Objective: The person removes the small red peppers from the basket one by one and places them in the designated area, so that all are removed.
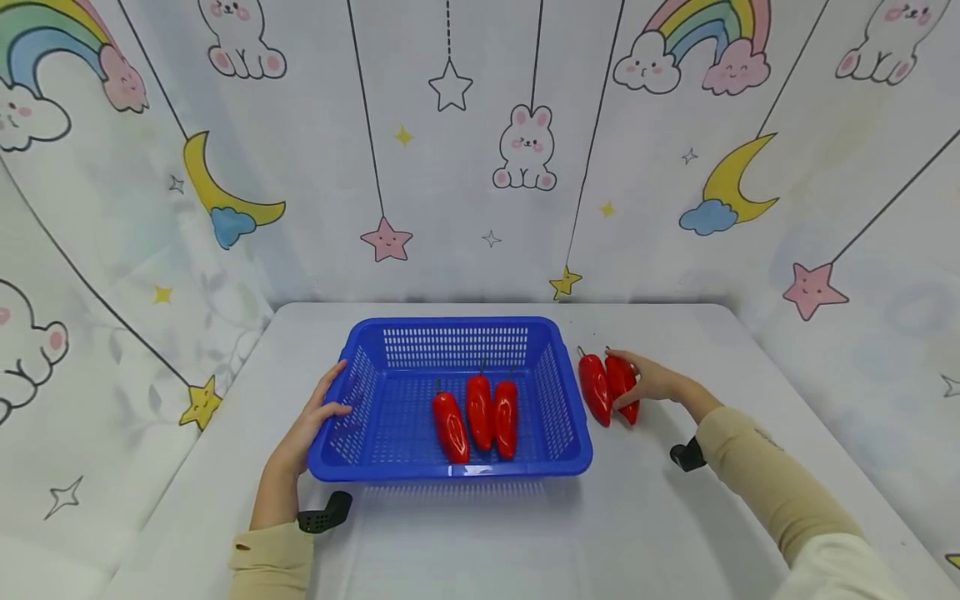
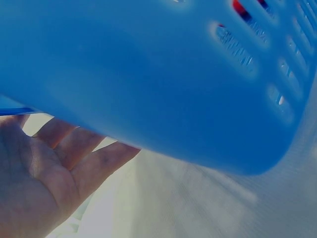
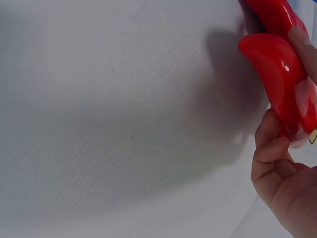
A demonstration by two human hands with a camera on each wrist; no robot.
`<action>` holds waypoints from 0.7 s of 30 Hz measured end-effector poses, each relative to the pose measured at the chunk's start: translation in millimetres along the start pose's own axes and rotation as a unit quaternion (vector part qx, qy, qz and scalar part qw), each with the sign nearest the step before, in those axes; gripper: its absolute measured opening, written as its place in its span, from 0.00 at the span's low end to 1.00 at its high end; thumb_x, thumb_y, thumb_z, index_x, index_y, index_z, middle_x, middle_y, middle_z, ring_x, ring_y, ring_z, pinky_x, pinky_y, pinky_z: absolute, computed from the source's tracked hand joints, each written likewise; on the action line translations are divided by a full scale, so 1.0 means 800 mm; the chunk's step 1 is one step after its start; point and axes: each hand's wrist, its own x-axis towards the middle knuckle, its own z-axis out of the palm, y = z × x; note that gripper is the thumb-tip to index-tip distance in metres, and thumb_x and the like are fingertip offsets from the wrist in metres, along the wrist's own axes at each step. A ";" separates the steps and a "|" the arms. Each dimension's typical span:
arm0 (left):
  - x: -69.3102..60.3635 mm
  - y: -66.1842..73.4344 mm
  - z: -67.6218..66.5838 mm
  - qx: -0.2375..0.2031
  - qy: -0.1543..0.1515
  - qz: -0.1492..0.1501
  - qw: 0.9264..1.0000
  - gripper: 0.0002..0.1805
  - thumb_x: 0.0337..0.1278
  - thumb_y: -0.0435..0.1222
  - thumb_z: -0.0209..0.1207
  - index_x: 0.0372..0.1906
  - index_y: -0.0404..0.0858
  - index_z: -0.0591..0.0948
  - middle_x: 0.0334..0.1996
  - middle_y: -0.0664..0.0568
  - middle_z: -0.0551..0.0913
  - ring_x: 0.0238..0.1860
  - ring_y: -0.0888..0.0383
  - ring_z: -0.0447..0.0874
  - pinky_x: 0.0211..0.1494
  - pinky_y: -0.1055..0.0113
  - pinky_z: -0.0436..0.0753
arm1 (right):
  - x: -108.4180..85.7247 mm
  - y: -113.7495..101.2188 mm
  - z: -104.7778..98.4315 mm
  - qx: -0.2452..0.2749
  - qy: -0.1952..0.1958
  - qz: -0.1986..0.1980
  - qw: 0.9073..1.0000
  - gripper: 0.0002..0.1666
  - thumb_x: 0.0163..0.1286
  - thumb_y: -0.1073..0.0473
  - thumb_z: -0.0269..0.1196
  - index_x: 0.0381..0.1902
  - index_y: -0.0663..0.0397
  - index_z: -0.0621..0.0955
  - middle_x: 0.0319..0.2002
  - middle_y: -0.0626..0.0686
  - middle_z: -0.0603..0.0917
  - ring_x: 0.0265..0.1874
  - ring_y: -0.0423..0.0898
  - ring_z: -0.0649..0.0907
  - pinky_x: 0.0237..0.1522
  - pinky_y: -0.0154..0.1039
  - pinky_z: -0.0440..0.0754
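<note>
A blue basket (image 1: 450, 472) stands on the table with three red peppers (image 1: 451, 427) lying inside, right of its middle. My left hand (image 1: 303, 429) holds the basket's left side, thumb at the rim; in the left wrist view the fingers of this hand (image 2: 54, 173) lie along the blue wall (image 2: 148, 89). Right of the basket, two red peppers lie side by side. My right hand (image 1: 656, 382) grips the outer one (image 1: 621, 385), beside the inner one (image 1: 595, 388). In the right wrist view, thumb and fingers of my hand (image 3: 292, 173) pinch that pepper (image 3: 282, 74).
The white table (image 1: 465, 550) extends in front of the basket and to its right. A patterned cloth wall (image 1: 465, 192) rises behind the table and along both sides. A dark wrist device (image 1: 325, 512) sits on the left wrist, another (image 1: 687, 455) by the right.
</note>
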 end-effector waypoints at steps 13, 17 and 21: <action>0.000 -0.002 0.000 -0.005 -0.001 0.006 1.000 0.39 0.57 0.36 0.43 0.72 0.57 0.42 0.71 0.47 0.32 0.68 0.36 0.36 0.59 0.34 0.54 | 0.003 0.001 0.008 -0.016 -0.008 0.003 1.000 0.60 0.44 0.56 0.73 0.70 0.56 0.51 0.61 0.70 0.59 0.59 0.69 0.60 0.45 0.54 0.76; 0.000 -0.002 0.000 -0.003 -0.001 0.006 1.000 0.39 0.57 0.36 0.43 0.72 0.57 0.42 0.71 0.47 0.32 0.68 0.36 0.36 0.59 0.35 0.54 | 0.003 0.005 0.008 -0.019 -0.012 -0.003 1.000 0.61 0.44 0.54 0.73 0.71 0.55 0.50 0.61 0.71 0.57 0.59 0.70 0.58 0.46 0.56 0.75; 0.000 -0.001 0.001 0.001 0.000 0.005 1.000 0.39 0.57 0.36 0.43 0.72 0.57 0.42 0.71 0.46 0.32 0.68 0.36 0.36 0.59 0.35 0.53 | 0.012 0.020 0.010 -0.020 -0.018 -0.012 1.000 0.63 0.44 0.52 0.73 0.71 0.50 0.49 0.62 0.72 0.56 0.59 0.71 0.57 0.46 0.58 0.74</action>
